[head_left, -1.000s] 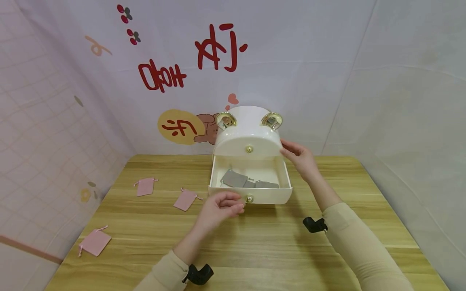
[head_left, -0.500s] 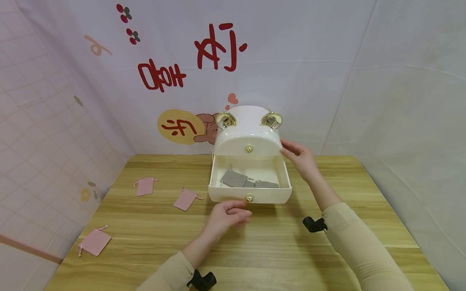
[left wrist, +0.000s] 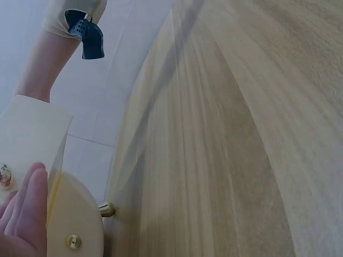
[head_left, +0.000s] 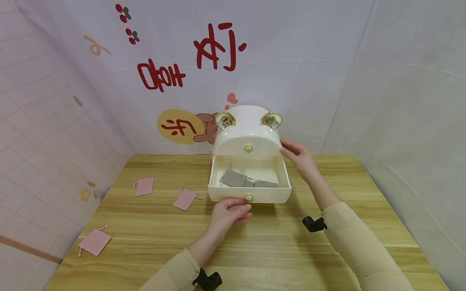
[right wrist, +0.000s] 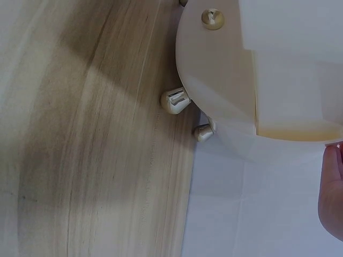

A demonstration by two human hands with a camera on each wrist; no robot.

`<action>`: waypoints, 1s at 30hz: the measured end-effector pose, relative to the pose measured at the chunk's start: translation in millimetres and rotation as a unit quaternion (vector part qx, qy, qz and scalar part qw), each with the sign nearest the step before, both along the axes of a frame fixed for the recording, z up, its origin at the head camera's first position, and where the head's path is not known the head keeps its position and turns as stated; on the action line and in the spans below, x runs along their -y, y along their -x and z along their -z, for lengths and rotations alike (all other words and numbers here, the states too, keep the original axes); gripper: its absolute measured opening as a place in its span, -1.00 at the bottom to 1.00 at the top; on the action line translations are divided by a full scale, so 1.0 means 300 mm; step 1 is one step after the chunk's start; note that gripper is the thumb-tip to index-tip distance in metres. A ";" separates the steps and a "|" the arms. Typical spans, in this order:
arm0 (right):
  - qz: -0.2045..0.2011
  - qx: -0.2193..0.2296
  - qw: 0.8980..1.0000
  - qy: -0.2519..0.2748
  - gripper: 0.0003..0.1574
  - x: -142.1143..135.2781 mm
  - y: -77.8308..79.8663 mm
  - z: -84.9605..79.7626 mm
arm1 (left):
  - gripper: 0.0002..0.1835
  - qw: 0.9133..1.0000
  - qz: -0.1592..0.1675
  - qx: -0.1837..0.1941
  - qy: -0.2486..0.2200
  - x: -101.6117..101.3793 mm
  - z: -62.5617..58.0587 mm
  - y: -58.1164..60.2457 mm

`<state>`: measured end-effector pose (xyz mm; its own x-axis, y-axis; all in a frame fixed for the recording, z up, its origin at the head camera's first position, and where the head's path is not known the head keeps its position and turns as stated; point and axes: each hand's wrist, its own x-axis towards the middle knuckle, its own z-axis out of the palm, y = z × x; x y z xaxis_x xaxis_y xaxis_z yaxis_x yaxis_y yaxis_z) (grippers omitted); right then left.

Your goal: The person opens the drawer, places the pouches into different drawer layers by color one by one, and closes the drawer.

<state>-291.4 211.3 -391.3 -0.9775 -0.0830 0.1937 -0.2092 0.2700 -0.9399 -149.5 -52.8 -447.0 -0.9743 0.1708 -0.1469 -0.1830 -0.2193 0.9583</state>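
A cream storage box (head_left: 247,141) with gold ear-shaped trims stands at the back of the table, its middle drawer (head_left: 271,197) pulled out. Grey drawstring pouches (head_left: 234,178) lie inside the drawer. My left hand (head_left: 229,214) is at the drawer's gold knob (head_left: 249,198), index fingertip beside it and thumb just below. In the left wrist view the fingers (left wrist: 33,201) look fairly straight, close to that knob. My right hand (head_left: 300,159) rests its fingertips on the box's right side, thumb by the front edge. Only part of this hand shows in the right wrist view.
Three pink drawstring pouches lie on the left of the wooden table: a far one (head_left: 145,186), a middle one (head_left: 185,199) and a near one (head_left: 95,242). The box stands on gold feet (right wrist: 175,100), with a lower gold knob (right wrist: 213,19). Behind it hangs a printed cloth (head_left: 298,72).
My left hand has moved right along the drawer front to the knob, and its thumb has come up closer to it. The right hand, the box and the pouches have stayed put.
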 end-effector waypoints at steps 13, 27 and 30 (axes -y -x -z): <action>-0.002 0.003 1.000 0.012 -0.37 0.002 -0.003 -0.002 | -0.73 0.996 -0.078 -0.006 -0.048 -0.059 0.023 0.008; -0.010 0.015 1.000 0.017 -0.44 0.024 -0.056 -0.077 | -0.74 0.993 -0.103 -0.018 -0.058 -0.070 0.017 0.040; -0.010 0.012 1.000 0.012 -0.43 0.021 -0.049 -0.067 | -0.75 0.993 -0.104 -0.019 -0.059 -0.069 0.014 0.056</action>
